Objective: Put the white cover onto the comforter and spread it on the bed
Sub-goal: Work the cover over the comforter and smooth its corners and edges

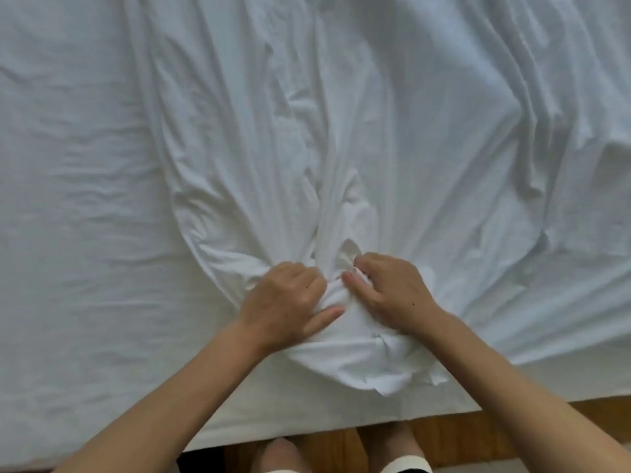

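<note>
Left: flat wrinkled white bed sheet (68, 199) over bed, wooden floor (444, 435) past near edge. Left hand (286, 302): grip closed, fingers curled into bunched white fabric cover (341, 165). Cover gathered to knot at near bed edge, fanning away in long folds. Right hand (392, 291): grip pinching same bunch, just beside left. Comforter not distinguishable. Step, judged: gathering cover's end to find opening. Next needs hands parting, feeling for hem. No labels or writing visible.

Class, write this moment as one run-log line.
left hand: grips bunched white cover | right hand: grips same bunch | cover: gathered at near bed edge, not spread
</note>
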### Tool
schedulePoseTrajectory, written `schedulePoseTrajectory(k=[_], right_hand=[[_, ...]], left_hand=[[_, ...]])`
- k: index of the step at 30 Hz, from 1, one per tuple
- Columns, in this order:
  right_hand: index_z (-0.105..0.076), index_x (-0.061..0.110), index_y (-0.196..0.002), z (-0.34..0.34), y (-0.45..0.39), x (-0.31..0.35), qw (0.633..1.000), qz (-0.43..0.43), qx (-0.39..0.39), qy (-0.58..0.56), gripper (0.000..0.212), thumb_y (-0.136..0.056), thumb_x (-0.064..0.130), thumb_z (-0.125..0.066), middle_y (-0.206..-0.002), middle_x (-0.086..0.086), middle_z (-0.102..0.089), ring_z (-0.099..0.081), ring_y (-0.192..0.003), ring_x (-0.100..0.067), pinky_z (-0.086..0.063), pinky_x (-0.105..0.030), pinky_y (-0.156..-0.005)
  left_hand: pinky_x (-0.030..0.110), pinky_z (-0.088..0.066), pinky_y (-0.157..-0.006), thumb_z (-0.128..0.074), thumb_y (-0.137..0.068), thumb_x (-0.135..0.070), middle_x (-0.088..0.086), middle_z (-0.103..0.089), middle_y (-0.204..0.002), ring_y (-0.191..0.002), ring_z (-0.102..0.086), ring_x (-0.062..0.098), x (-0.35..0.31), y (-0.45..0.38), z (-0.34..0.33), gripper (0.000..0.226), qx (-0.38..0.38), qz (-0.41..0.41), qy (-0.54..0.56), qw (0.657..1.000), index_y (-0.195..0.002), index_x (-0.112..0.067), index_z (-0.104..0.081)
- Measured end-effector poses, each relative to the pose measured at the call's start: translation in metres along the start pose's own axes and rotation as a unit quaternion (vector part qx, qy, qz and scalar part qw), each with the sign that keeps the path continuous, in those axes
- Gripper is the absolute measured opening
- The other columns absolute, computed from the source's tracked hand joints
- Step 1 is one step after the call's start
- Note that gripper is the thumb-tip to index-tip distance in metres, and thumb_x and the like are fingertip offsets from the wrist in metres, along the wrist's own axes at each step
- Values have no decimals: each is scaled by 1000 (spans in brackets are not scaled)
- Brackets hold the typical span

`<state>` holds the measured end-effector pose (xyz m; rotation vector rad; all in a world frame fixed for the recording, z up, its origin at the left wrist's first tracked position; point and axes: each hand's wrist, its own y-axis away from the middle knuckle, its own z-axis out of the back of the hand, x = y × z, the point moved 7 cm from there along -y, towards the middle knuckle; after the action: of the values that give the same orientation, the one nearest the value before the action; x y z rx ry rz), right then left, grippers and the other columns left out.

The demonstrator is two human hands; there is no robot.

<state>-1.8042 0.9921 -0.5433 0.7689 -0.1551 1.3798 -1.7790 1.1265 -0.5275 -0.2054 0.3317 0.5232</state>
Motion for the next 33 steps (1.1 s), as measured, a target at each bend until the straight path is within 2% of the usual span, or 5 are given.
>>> schedulePoseTrajectory(k=[6, 18, 24, 29, 33], right_hand=[[-17, 30, -61, 5, 20, 17, 980, -5, -138, -141, 39, -88, 33, -46, -50, 8, -22, -29, -49, -11, -23, -27, -50], [-31, 19, -61, -9, 65, 24, 979, 37, -192, 55, 35, -92, 23, -47, -56, 8, -27, -29, -46, -13, -23, -25, -45], [-27, 19, -60, -16, 67, -7, 974, -107, -197, -20, 37, -91, 33, -43, -50, 10, -24, -26, -44, -10, -21, -22, -45], [-41, 13, -61, -13, 67, -2, 970, -129, -191, -80, 39, -87, 41, -42, -53, 4, -42, -40, -49, -12, -32, -28, -49], [-45, 13, -62, -17, 65, 9, 985, -87, -149, 28, 41, -88, 45, -43, -55, 3, -45, -43, -51, -16, -28, -26, -47]], left_hand=[[33, -30, -52, -49, -96, -46, 5, -42, -51, -47, -41, 24, 6, 28, 22, 53, -65, 37, 19, 997, -55, -13, -44], [31, -34, -57, -58, -97, -36, 3, -42, -57, -54, -37, 20, 5, 91, 49, 48, -108, -35, 46, 992, -56, -12, -50], [39, -47, -84, -61, -93, -24, 10, -61, -84, -79, -52, 25, -12, 86, 47, 20, -123, -43, 42, 991, -93, -4, -61], [38, -46, -82, -55, -84, -58, 12, -58, -103, -92, -53, 27, -60, 48, 22, 64, 17, -68, 5, 997, -116, -3, -58], [31, -45, -63, -72, -75, -55, 6, -58, -77, -70, -54, 20, -64, 37, 13, 47, 60, -48, -20, 997, -87, -11, -63]])
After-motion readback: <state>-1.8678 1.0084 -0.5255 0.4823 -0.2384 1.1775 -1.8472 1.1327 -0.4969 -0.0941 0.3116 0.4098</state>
